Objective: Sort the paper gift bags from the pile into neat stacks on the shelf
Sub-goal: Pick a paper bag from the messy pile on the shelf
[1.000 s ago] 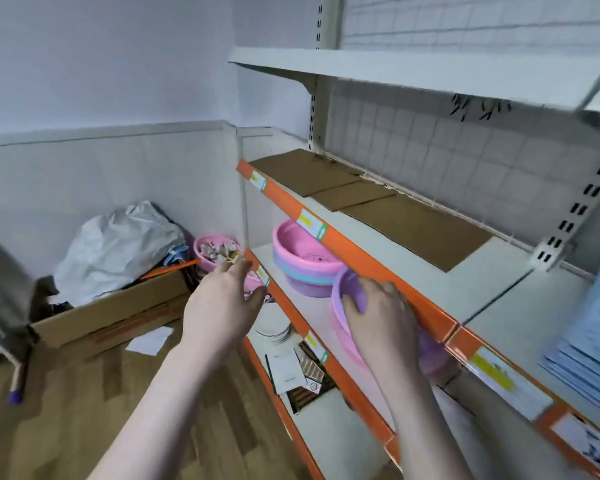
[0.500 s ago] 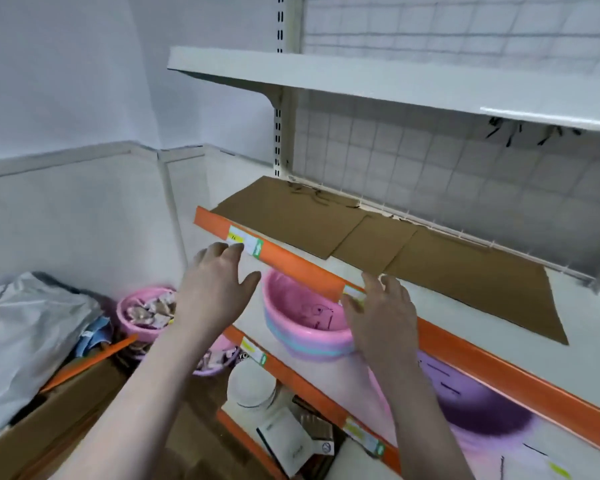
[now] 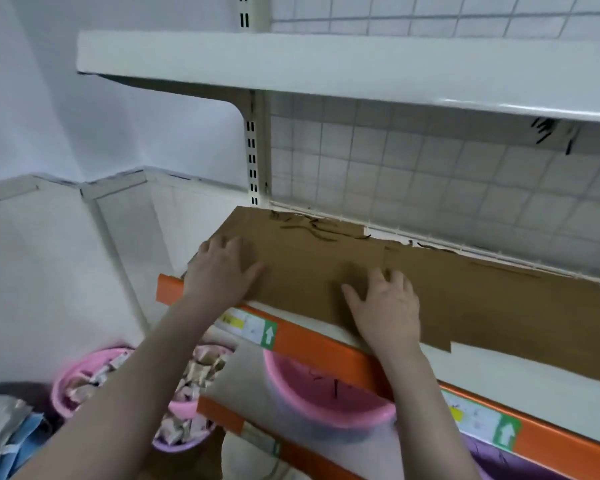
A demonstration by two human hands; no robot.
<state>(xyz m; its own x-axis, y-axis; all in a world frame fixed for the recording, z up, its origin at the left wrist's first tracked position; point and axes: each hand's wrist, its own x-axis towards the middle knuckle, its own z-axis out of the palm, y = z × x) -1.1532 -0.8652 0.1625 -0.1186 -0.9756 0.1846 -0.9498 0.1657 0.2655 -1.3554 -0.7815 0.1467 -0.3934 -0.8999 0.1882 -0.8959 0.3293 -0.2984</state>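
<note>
Head view: both hands lie flat, fingers spread and released, on sheets of brown cardboard (image 3: 465,299) that line the middle shelf (image 3: 520,372). The left hand (image 3: 222,268) presses the matte, ragged-edged cardboard near its 9 o'clock end; the right hand (image 3: 385,306) rests palm down toward the centre, its wrist crossing the shelf's glossy orange front strip (image 3: 312,341). Neither hand grasps anything. White and green price labels (image 3: 253,329) are stuck on that strip. At 12 o'clock a smooth white metal upper shelf (image 3: 291,60) overhangs, backed by a wire grid panel (image 3: 430,168) and a slotted upright post (image 3: 252,161). Below the orange strip, at 6 o'clock, a round pink plastic basin (image 3: 326,396) sits on the lower shelf, with a purple basin (image 3: 492,459) at 5 o'clock. At 7 o'clock another pink basin (image 3: 84,372) on the floor holds crumpled paper pieces, partly hidden by the left forearm. I cannot tell whether any gift bags are in view; a blue and grey heap (image 3: 4,441) at 8 o'clock is too blurred to identify
</note>
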